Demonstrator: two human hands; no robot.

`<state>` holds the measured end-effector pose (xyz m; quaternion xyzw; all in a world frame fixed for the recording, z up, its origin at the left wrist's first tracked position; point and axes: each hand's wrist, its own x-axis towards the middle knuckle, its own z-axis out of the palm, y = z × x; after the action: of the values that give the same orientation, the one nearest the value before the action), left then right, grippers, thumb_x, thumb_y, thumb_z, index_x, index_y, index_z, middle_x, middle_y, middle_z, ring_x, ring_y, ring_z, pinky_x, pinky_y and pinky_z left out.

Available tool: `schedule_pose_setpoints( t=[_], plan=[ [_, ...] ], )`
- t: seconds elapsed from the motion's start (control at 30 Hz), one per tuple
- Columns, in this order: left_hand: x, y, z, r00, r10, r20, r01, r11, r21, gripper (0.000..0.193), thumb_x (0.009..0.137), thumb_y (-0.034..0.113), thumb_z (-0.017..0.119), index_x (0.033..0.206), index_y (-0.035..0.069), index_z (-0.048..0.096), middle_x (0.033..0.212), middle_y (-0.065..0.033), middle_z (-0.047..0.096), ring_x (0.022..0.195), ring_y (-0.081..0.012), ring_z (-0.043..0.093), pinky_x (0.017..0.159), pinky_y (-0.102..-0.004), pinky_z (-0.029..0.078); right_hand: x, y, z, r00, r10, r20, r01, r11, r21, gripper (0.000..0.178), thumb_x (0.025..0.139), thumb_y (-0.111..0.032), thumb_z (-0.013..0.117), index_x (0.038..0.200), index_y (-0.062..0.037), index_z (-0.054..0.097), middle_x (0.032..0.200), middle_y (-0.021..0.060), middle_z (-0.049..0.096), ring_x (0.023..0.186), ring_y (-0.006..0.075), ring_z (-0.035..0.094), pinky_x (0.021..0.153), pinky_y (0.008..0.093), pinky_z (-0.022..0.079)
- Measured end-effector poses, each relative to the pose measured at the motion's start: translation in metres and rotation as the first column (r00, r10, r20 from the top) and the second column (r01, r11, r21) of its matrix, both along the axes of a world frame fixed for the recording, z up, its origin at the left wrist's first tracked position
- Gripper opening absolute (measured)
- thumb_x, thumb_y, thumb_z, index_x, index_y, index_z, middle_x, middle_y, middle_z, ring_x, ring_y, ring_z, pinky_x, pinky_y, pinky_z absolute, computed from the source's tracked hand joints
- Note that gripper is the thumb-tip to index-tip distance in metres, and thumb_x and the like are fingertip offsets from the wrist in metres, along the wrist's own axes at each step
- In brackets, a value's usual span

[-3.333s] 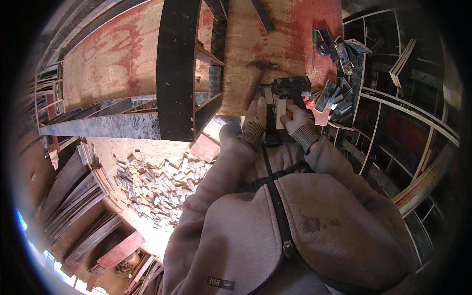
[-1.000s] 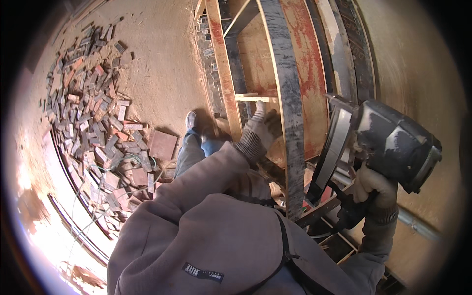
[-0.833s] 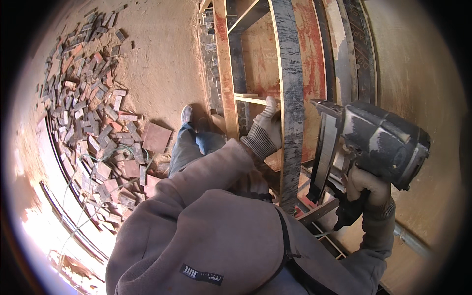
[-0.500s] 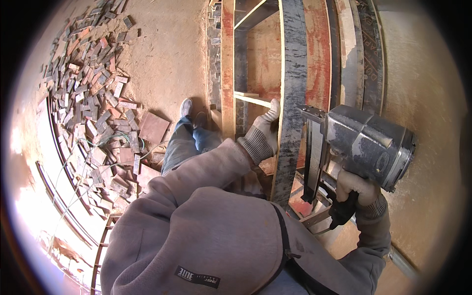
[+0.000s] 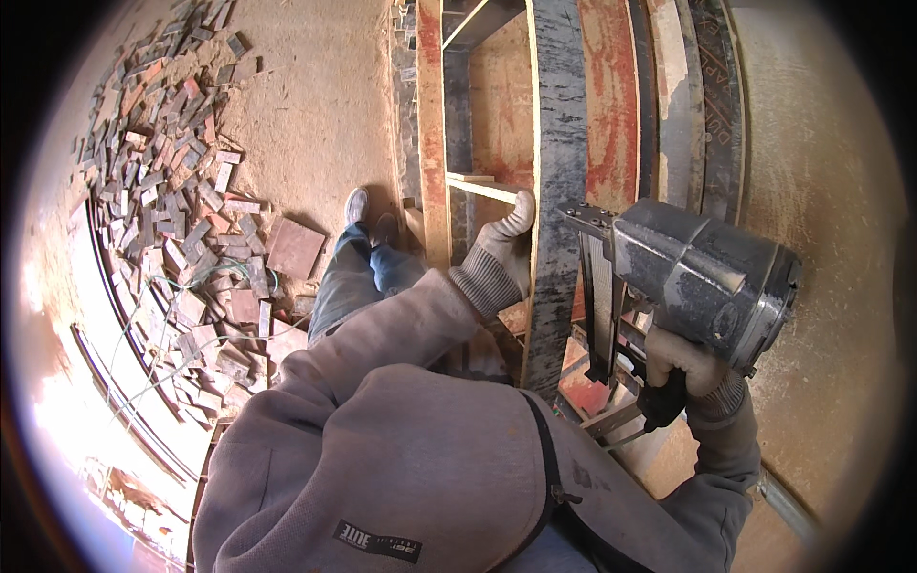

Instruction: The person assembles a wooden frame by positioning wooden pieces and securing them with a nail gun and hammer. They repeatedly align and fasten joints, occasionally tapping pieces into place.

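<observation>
The right hand grips one black nail gun; the left hand touches one thin wood strip between two long boards, but I cannot tell if it grips.

Room inside the frame, tight beside its dark board
Above the pale crosspiece, a hand could pass between the frame's left edge and the dark board, up to the slanting brace; the left hand blocks the crosspiece's right end. The nail gun in the right hand bars the board's right side; whether its nose touches is unclear. Left of the frame, floor runs open to the offcut heap, except at the shoes.
</observation>
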<state>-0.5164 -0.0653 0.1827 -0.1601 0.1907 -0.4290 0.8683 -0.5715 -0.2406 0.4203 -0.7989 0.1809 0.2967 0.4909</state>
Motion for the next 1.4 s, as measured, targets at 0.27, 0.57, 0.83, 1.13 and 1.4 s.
schedule_pose_setpoints(
  t=[0.27, 0.57, 0.83, 1.13, 1.4],
  plan=[
    [0.003, -0.001, 0.0, 1.0, -0.009, -0.015, 0.009, 1.0, 0.003, 0.055, 0.094, 0.039, 0.067, 0.135, 0.003, 0.057, 0.123, -0.0142, 0.068, 0.119, -0.0327, 0.063, 0.104, -0.0508, 0.052, 0.01, 0.006, 0.003, 0.948, 0.282, 0.147, -0.265, 0.956, -0.127, 0.02, 0.083, 0.01, 0.056, 0.068, 0.0004, 0.064, 0.057, 0.0046, 0.062, 0.047, 0.0131, 0.057, 0.045, 0.0287, 0.044],
    [-0.001, 0.0, 0.002, 1.0, -0.006, -0.025, 0.007, 0.999, 0.031, 0.072, 0.092, 0.054, 0.064, 0.141, 0.001, 0.052, 0.129, -0.0167, 0.064, 0.121, -0.0331, 0.061, 0.107, -0.0503, 0.049, 0.006, 0.008, 0.005, 0.998, -0.001, -0.056, -0.003, 0.998, -0.058, 0.025, 0.08, 0.006, 0.052, 0.057, -0.0025, 0.054, 0.054, 0.0063, 0.057, 0.045, 0.0161, 0.054, 0.045, 0.0275, 0.04],
    [-0.004, -0.007, -0.018, 1.0, 0.028, 0.002, -0.028, 0.998, -0.049, 0.083, 0.096, 0.069, 0.049, 0.143, 0.0, 0.049, 0.14, -0.0194, 0.057, 0.127, -0.0346, 0.056, 0.108, -0.0528, 0.047, 0.0, 0.003, -0.003, 0.999, 0.024, -0.033, -0.028, 0.992, -0.12, 0.028, 0.076, 0.003, 0.05, 0.05, -0.0057, 0.048, 0.051, 0.0063, 0.052, 0.042, 0.0177, 0.052, 0.044, 0.028, 0.037],
    [-0.004, -0.006, -0.018, 1.0, -0.024, -0.006, 0.025, 0.992, 0.125, 0.086, 0.099, 0.073, 0.035, 0.142, 0.0, 0.049, 0.137, -0.0211, 0.059, 0.127, -0.0337, 0.056, 0.113, -0.0536, 0.04, 0.002, -0.007, -0.009, 0.919, 0.345, 0.189, -0.308, 0.93, -0.201, 0.015, 0.084, 0.002, 0.055, 0.07, -0.001, 0.062, 0.065, 0.0066, 0.063, 0.058, 0.0156, 0.061, 0.052, 0.0295, 0.046],
    [-0.006, -0.004, -0.021, 0.999, 0.029, 0.032, -0.028, 0.999, -0.021, 0.095, 0.094, 0.079, 0.038, 0.142, -0.002, 0.048, 0.134, -0.0227, 0.059, 0.123, -0.0341, 0.057, 0.109, -0.0531, 0.044, -0.003, -0.032, -0.004, 0.994, 0.095, -0.059, -0.097, 0.995, -0.032, 0.013, 0.084, 0.005, 0.058, 0.072, 0.0013, 0.061, 0.066, 0.0048, 0.06, 0.054, 0.0132, 0.057, 0.051, 0.0266, 0.043]
  ],
)
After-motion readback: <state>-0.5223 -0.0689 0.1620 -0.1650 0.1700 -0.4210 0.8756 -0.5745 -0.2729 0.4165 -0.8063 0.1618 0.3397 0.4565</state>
